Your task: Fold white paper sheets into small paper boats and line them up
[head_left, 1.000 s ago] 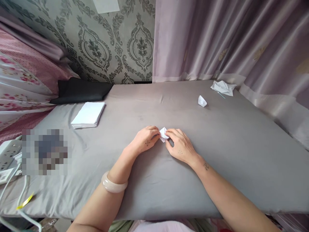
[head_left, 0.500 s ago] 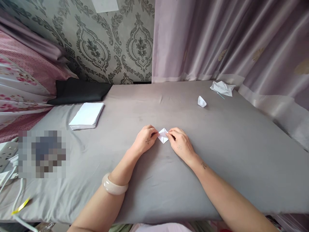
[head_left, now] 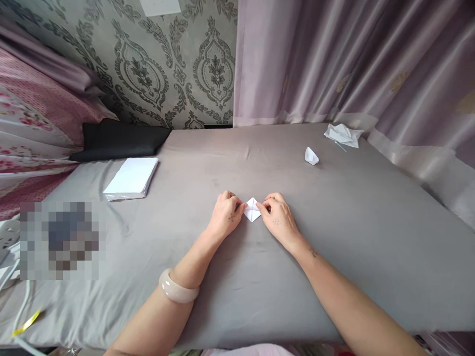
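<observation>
A small piece of folded white paper (head_left: 253,213), diamond-shaped with a crease down its middle, is held just above or on the grey cloth; I cannot tell which. My left hand (head_left: 227,213) pinches its left corner between thumb and fingers. On the opposite corner, my right hand (head_left: 277,216) has a similar pinch, the thumb lying over the paper's face. The curled fingertips of both hands are partly hidden behind the thumbs. A pale bangle (head_left: 178,287) circles my left forearm.
A stack of white paper (head_left: 131,177) lies to the left, before a black folded cloth (head_left: 122,139). Far right are a small folded paper boat (head_left: 311,156) and a pile of folded papers (head_left: 343,134). White cables (head_left: 23,301) run along the left edge of the grey-covered table (head_left: 230,306).
Both hands keep their pinch on the folded paper. My left wrist has turned slightly and its fingers are more curled; the view has shifted a little.
</observation>
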`<state>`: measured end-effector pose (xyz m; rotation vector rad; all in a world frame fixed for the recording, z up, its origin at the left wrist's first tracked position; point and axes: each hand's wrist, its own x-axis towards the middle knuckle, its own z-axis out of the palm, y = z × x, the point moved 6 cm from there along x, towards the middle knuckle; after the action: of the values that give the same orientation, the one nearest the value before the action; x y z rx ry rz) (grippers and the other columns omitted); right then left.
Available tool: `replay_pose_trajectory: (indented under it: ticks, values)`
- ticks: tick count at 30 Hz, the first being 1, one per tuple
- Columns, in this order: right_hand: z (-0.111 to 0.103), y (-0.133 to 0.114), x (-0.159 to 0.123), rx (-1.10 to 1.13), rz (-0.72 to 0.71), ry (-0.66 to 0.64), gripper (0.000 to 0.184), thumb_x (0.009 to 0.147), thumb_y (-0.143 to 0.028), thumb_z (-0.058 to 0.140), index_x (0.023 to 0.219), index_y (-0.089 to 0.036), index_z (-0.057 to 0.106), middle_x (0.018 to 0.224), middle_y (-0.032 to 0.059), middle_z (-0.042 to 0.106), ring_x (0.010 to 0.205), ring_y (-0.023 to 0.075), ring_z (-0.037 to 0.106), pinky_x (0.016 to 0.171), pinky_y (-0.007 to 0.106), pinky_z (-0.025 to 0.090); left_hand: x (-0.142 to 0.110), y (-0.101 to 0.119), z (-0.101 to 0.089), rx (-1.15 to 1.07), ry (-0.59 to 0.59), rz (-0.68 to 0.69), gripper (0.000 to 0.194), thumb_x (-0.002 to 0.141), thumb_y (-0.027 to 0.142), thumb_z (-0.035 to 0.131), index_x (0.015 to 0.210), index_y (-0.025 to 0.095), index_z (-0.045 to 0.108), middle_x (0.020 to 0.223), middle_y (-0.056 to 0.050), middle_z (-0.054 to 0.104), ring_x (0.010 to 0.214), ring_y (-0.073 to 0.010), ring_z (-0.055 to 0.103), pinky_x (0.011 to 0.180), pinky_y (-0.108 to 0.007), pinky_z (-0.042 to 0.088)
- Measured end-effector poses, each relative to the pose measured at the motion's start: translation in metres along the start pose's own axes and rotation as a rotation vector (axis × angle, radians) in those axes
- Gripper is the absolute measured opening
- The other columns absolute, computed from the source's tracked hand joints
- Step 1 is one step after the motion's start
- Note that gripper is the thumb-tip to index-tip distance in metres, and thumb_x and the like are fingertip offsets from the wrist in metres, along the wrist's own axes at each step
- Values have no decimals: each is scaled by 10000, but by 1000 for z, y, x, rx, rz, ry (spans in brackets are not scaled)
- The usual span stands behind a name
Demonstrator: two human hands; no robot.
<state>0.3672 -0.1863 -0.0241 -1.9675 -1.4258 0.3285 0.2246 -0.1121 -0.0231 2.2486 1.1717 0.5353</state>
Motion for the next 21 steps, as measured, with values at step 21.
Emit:
replay_pose_trajectory:
  ticks: [21]
  values:
    - [0,-1,2,-22,18,-63,234,872,-284,571,659,-198,523,955,63,549,772,166,575,761,317,461,0,-1,0,30,-45,-49,177,883,299,560,749,186,587,992,-74,588,970,-235,537,812,-347,478]
